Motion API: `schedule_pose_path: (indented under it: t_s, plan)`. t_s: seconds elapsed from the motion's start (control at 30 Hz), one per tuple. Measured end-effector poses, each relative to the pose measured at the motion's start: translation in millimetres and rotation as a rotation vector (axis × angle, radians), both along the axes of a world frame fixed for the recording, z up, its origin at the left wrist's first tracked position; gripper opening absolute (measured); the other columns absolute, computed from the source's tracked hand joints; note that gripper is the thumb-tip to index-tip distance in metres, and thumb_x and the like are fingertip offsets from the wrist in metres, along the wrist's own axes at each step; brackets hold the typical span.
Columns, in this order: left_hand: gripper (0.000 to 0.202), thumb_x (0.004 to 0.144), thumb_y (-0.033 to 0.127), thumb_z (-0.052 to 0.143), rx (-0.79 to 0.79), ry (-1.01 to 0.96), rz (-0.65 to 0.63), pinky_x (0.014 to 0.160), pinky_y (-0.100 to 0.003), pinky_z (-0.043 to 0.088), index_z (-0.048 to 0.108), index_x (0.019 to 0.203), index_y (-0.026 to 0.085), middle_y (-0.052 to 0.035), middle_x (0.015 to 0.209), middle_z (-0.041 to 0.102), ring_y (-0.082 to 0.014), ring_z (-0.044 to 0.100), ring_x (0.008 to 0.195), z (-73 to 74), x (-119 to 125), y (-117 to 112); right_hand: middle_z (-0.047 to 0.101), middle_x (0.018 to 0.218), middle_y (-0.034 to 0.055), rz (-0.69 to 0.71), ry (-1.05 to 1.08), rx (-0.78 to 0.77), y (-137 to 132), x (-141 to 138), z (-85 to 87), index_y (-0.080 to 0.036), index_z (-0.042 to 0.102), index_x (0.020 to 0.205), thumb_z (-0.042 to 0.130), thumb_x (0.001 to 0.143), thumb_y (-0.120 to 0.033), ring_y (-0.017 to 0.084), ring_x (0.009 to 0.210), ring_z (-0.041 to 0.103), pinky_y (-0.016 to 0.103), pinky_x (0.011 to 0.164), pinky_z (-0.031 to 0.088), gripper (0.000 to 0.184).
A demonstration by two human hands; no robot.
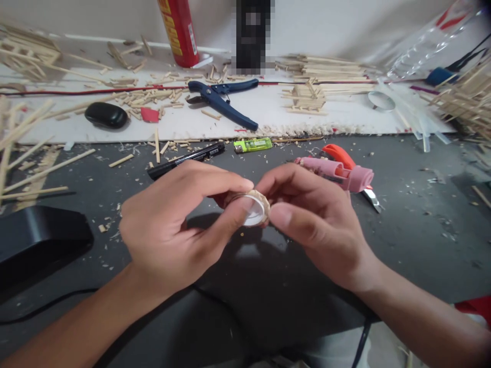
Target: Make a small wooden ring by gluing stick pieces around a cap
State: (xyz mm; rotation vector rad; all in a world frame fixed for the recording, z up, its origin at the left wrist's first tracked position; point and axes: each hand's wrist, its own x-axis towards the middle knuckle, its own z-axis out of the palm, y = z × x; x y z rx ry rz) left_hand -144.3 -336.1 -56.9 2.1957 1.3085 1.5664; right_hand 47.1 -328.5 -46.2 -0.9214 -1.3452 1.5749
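Note:
A small round piece (256, 219) with a white inner ring and a rough tan rim is held up between both hands, over the dark tabletop. My left hand (180, 220) is closed on it, thumb across the white inside and index finger along the top edge. From the other side, my right hand (318, 220) pinches the rim with thumb and curled fingers. The underside is hidden by my fingers. Just behind my left hand lies a black marker (187, 158). Close beyond my right hand are a pink glue gun (337, 173) and an orange-handled cutter (345, 158).
A green lighter (252, 145) lies near the white board's (276, 115) front edge. Blue-handled cutters (226, 102), a black mouse-shaped case (106, 115), wooden sticks (333, 69) and a red can (180, 36) stand or lie behind. A black device (46, 235) sits at left; clear glue sticks (416, 110) at right.

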Motion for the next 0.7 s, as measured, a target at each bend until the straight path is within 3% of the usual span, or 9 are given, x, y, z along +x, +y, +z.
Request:
schedule_pose_path:
  t_s: [0.2, 0.4, 0.53, 0.7]
  plan:
    - [0.018, 0.094, 0.014, 0.076, 0.01, -0.016, -0.027, 0.068, -0.032, 0.06, 0.072, 0.102, 0.03, 0.0039, 0.089, 0.077, -0.0136, 0.068, 0.075, -2.6, -3.3, 4.1, 0.072, 0.08, -0.0032, -0.06, -0.105, 0.112, -5.5, -6.7, 0.3, -0.022, 0.073, 0.09, 0.091, 0.081, -0.019, 0.011, 0.068, 0.064, 0.023, 0.06, 0.054, 0.021]
    - [0.03, 0.092, 0.007, 0.073, -0.023, -0.021, -0.105, 0.074, -0.029, 0.061, 0.074, 0.113, 0.029, 0.0035, 0.093, 0.076, -0.0119, 0.069, 0.077, -5.9, -4.1, 5.3, 0.074, 0.08, -0.0006, -0.138, -0.264, 0.26, -8.6, -6.1, 2.9, -0.022, 0.071, 0.089, 0.078, 0.089, -0.018, 0.014, 0.069, 0.066, 0.026, 0.062, 0.057, 0.008]
    - [0.031, 0.092, 0.007, 0.074, -0.059, -0.022, -0.084, 0.074, -0.029, 0.062, 0.074, 0.112, 0.03, 0.0045, 0.095, 0.078, -0.0129, 0.071, 0.08, -5.2, -5.1, 3.4, 0.076, 0.084, 0.0012, -0.163, -0.322, 0.34, -7.7, -5.1, -0.9, -0.025, 0.071, 0.092, 0.077, 0.091, -0.023, 0.017, 0.073, 0.069, 0.029, 0.063, 0.058, 0.006]
    - [0.031, 0.09, 0.007, 0.075, -0.036, 0.035, -0.033, 0.073, -0.026, 0.063, 0.074, 0.111, 0.03, 0.0058, 0.089, 0.078, -0.0119, 0.071, 0.073, -1.4, -6.6, 2.8, 0.08, 0.087, 0.0013, -0.273, -0.438, 0.684, -4.6, -5.3, -0.8, -0.027, 0.075, 0.095, 0.073, 0.092, -0.014, 0.018, 0.075, 0.073, 0.032, 0.067, 0.059, 0.014]
